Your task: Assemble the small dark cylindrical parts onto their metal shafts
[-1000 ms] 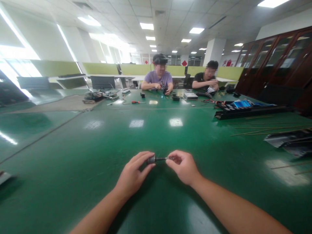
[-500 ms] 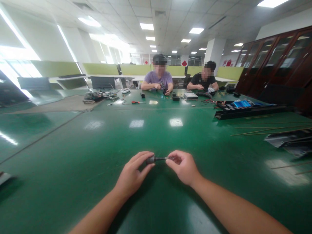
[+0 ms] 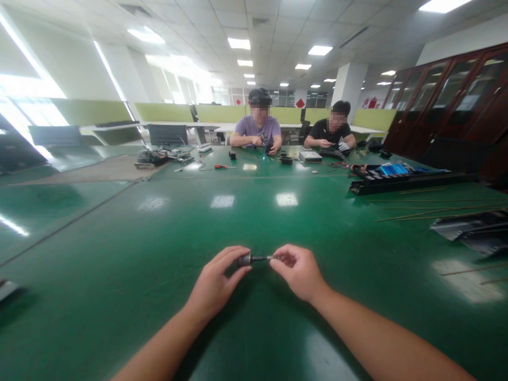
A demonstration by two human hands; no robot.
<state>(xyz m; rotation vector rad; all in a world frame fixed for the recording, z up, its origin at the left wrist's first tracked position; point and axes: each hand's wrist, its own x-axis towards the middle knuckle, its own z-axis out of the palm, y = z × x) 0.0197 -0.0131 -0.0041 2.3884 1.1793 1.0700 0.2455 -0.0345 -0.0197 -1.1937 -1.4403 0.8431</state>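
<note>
Two bare hands meet low over the glossy green table (image 3: 119,275), sharing one small part: a short grey metal cylinder with a thin dark shaft (image 3: 254,259). The left hand (image 3: 214,286) pinches the cylinder end between thumb and fingertips; the right hand (image 3: 298,271) is closed on the shaft's far tip. The part is held just above the table, level. This looks like a fitting or twisting step; any further turn would call for a firm left grip and a straight, steady right wrist.
</note>
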